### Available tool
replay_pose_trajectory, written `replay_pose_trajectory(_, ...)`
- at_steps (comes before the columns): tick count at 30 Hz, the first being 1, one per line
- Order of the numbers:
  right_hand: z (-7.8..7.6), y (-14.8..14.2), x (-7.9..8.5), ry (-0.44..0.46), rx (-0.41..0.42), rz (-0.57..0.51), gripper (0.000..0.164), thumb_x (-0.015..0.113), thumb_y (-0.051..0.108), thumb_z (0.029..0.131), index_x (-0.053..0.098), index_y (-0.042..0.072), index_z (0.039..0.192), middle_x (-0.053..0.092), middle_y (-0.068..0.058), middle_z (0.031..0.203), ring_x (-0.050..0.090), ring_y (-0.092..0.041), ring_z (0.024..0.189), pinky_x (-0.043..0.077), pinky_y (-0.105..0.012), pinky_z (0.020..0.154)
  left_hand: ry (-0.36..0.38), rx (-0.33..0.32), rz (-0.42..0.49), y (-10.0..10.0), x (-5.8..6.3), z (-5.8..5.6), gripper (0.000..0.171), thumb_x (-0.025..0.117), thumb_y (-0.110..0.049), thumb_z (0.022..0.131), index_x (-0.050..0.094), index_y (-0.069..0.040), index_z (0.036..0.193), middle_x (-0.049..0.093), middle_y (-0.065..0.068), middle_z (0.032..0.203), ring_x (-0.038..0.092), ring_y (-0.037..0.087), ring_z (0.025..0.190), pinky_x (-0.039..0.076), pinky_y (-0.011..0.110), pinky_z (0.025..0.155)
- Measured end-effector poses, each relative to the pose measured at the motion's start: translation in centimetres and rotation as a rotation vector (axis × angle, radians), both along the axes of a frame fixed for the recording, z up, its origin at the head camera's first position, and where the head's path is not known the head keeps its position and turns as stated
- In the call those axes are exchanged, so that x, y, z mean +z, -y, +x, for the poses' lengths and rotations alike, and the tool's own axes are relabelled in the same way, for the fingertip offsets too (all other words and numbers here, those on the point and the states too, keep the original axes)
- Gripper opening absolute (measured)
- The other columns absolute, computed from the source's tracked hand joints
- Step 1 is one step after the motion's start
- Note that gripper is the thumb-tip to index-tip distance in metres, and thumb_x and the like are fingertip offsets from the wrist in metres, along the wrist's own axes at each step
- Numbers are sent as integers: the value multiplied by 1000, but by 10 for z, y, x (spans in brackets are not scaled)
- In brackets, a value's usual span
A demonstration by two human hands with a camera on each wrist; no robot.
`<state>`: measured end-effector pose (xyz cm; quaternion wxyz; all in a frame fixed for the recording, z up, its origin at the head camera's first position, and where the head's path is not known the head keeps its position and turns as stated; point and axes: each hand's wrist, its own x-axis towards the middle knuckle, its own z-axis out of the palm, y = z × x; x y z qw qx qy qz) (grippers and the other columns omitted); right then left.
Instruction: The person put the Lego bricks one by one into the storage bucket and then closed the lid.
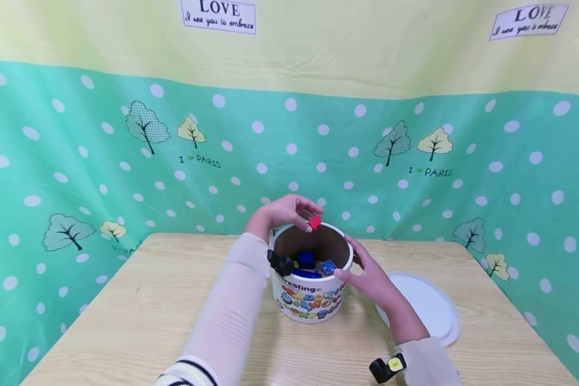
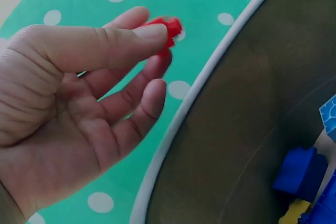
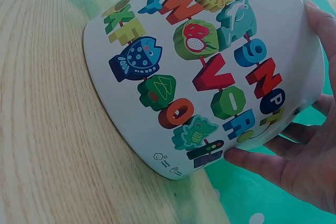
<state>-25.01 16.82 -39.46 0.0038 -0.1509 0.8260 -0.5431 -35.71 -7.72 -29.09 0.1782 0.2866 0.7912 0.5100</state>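
Note:
Between thumb and fingertips, my left hand (image 1: 289, 210) pinches a small red block (image 1: 314, 222) just over the far rim of a white round bucket (image 1: 309, 316). In the left wrist view the red block (image 2: 170, 29) shows partly behind the thumb. My right hand (image 1: 366, 271) grips the bucket's right side, thumb at the rim and fingers along the outer wall. Down inside lie a dark blue block (image 1: 306, 260), a lighter blue block (image 1: 328, 267) and a long blue piece (image 1: 306, 274). A bit of yellow (image 2: 294, 212) shows beside them.
A white round lid (image 1: 429, 305) lies on the wooden table (image 1: 173, 300) to the right of the bucket, partly behind the right forearm. Behind the table hangs a green and yellow curtain (image 1: 289, 145) with dots and trees.

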Motion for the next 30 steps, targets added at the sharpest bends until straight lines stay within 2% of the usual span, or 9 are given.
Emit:
replay_pose_trajectory(7, 0, -1, 2, 0, 10, -7, 89, 73, 41, 86, 22, 24, 156, 26, -12, 157, 27, -41, 140, 39, -61, 101, 44, 11, -40, 3, -5, -1, 46, 72, 9, 80, 66, -4, 123, 66, 10, 121, 64, 23, 106, 52, 34, 93)
replay_pose_trajectory(14, 2, -1, 2, 5, 13, -17, 89, 74, 38, 85, 22, 24, 156, 26, -12, 157, 27, -41, 140, 39, -60, 102, 52, 1, -24, 5, -12, -2, 48, 74, 6, 81, 61, 3, 127, 67, 11, 118, 65, 24, 105, 52, 33, 93)
replay_pose_trajectory(18, 2, -1, 3, -3, 6, -12, 88, 74, 38, 86, 22, 24, 156, 27, -13, 157, 28, -41, 140, 38, -61, 102, 50, 2, -10, 6, -9, -1, 46, 75, 0, 83, 62, 1, 127, 65, 11, 122, 63, 26, 111, 49, 33, 97)
replay_pose_trajectory(25, -2, -1, 1, -13, 10, -7, 87, 74, 40, 86, 23, 27, 155, 27, -11, 157, 29, -40, 139, 41, -60, 100, -14, 63, -33, 14, -3, 2, 37, 72, -18, 89, 64, -5, 124, 65, 8, 122, 61, 21, 108, 53, 38, 90)
replay_pose_trajectory(30, -2, -1, -1, -13, 6, -15, 87, 74, 40, 85, 23, 27, 155, 28, -11, 156, 30, -40, 139, 42, -60, 99, -58, 67, -5, 23, 1, 9, 39, 73, -17, 88, 64, -6, 124, 62, 15, 125, 62, 24, 106, 50, 44, 94)
